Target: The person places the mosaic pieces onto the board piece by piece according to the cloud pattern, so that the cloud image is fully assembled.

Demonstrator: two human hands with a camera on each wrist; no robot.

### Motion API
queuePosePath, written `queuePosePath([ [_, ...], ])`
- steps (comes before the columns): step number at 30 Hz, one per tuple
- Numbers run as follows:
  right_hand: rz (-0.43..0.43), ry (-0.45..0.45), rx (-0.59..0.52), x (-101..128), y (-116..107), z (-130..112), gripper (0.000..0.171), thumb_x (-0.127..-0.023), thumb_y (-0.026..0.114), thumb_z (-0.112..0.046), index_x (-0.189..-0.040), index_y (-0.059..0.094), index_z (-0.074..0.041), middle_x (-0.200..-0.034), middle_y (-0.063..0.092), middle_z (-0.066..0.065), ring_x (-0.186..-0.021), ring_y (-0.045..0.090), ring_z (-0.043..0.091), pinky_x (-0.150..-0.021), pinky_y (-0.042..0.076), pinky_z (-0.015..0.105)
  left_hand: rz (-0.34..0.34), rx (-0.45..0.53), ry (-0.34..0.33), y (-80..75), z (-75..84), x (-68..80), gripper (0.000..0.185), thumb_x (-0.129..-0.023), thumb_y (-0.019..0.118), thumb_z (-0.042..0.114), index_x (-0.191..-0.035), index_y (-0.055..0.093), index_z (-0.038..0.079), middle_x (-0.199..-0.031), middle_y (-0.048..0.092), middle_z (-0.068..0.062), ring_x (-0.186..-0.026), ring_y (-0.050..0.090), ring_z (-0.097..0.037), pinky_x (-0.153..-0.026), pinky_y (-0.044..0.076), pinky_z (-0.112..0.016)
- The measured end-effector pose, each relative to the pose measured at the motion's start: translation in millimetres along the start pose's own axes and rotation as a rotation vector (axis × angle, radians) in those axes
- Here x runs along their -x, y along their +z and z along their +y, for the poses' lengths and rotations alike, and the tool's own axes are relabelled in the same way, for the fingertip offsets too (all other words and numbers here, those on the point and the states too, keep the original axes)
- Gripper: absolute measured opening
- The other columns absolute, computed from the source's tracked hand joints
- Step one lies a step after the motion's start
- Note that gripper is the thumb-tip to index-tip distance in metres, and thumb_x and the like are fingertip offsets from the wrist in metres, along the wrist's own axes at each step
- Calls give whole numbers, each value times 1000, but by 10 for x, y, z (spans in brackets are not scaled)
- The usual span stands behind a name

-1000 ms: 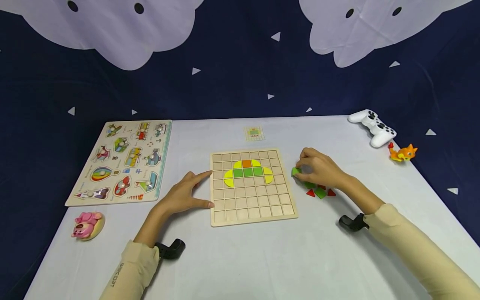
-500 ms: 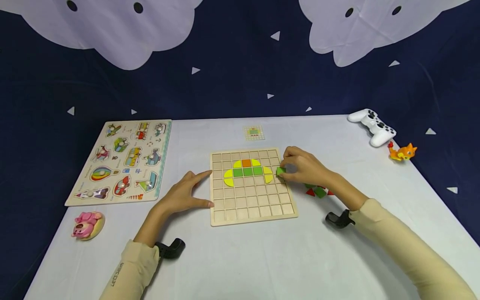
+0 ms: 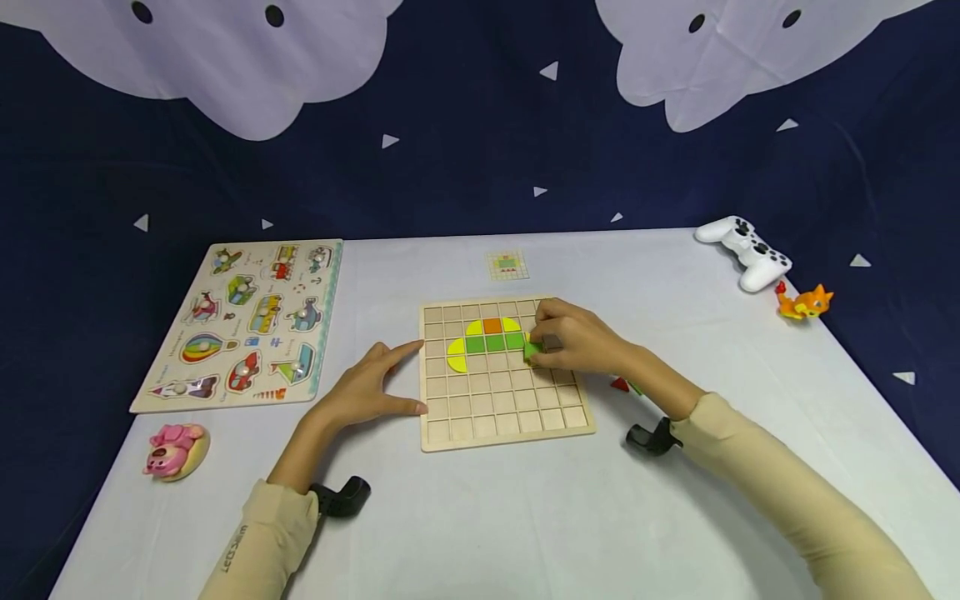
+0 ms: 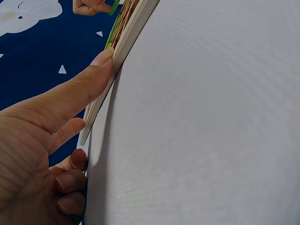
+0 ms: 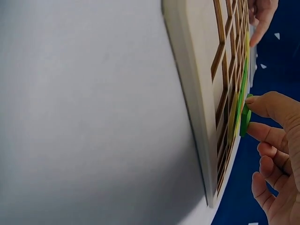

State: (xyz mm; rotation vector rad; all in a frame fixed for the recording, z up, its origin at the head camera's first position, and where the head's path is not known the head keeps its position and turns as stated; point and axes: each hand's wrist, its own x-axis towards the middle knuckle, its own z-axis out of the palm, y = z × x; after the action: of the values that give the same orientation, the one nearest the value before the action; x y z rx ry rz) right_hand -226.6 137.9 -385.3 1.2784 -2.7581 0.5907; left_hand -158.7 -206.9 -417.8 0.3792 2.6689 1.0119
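Observation:
A wooden grid board [image 3: 483, 406] lies on the white table. Set in its cells are an orange square [image 3: 491, 326], a row of green squares [image 3: 495, 342] and yellow rounded pieces [image 3: 457, 356]. My right hand [image 3: 579, 340] pinches a green square tile [image 5: 245, 117] between thumb and fingertip, just above the board's right part. It covers the yellow piece at that end of the row. My left hand [image 3: 367, 386] touches the board's left edge with spread thumb and index finger; in the left wrist view the thumb [image 4: 86, 86] rests against the edge.
Right of the board, a red triangle [image 3: 619, 384] shows among loose pieces mostly hidden by my right arm. Behind the board lies a small pattern card [image 3: 507, 265]. A picture puzzle [image 3: 255, 325], pink toy [image 3: 174, 451], white game controller [image 3: 745, 252] and orange toy [image 3: 806, 303] lie farther out.
My right hand has carried the green square tile leftward from the loose pieces, across the board's right edge, to over the grid. The left hand has stayed in place.

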Motion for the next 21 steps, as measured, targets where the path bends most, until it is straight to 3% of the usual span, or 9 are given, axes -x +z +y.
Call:
queuePosePath([
  [6,1,-45,18,-68,51,-70,20,-79,82,-22,-89,78,-5,-92,53,2,-85,47,14,-75,45,31,0,-2,0,-2,7,-3,100,-69,89,43,-153,41,20,-94,40,-6,-80,38,-20,-69,32,-34],
  [21,-50,-44,-19,-259,225,-290,19,-80,81,-24,-91,78,-8,-95,55,-1,-81,49,11,-77,47,29,0,1,-1,-3,11,4,100,-69,89,43,-153,40,20,-95,39,-7,-79,38,-20,-68,32,-34],
])
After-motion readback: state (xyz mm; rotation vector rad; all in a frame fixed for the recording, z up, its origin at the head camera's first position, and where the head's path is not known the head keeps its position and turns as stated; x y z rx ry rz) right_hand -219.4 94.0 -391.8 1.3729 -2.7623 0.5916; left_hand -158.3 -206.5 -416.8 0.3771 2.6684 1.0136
